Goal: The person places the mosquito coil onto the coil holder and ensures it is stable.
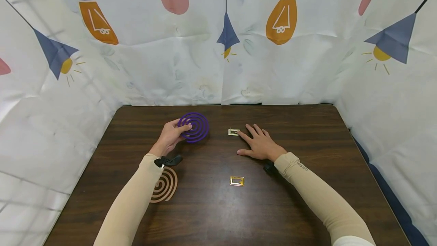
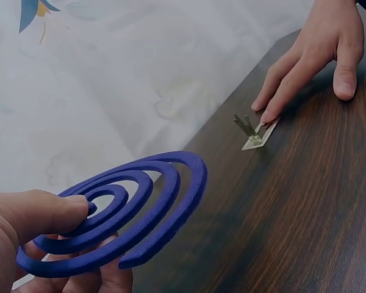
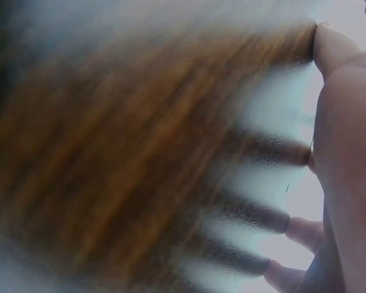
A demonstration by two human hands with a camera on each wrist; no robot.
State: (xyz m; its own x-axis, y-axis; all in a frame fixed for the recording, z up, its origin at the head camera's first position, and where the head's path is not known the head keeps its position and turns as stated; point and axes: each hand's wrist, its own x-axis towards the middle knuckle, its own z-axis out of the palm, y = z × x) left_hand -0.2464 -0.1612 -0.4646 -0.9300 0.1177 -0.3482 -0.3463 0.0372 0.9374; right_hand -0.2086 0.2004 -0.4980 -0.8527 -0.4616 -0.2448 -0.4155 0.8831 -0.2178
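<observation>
My left hand (image 1: 170,136) pinches a purple mosquito coil (image 1: 203,127) between thumb and fingers, holding it above the table; the left wrist view shows the thumb near the coil's centre. Fingers spread, my right hand (image 1: 261,144) lies on the table with the index fingertip on a small metal coil stand (image 1: 232,132). In the left wrist view that stand (image 2: 254,144) has upright prongs. A second, gold coil stand (image 1: 237,181) lies nearer me. Partly behind my left forearm is a tan mosquito coil (image 1: 173,185). The right wrist view shows mostly blurred table and the right hand (image 3: 354,159).
The dark wooden table (image 1: 290,208) has rounded far corners. White printed cloth (image 1: 191,67) with lamp and bulb pictures hangs behind it and along both sides.
</observation>
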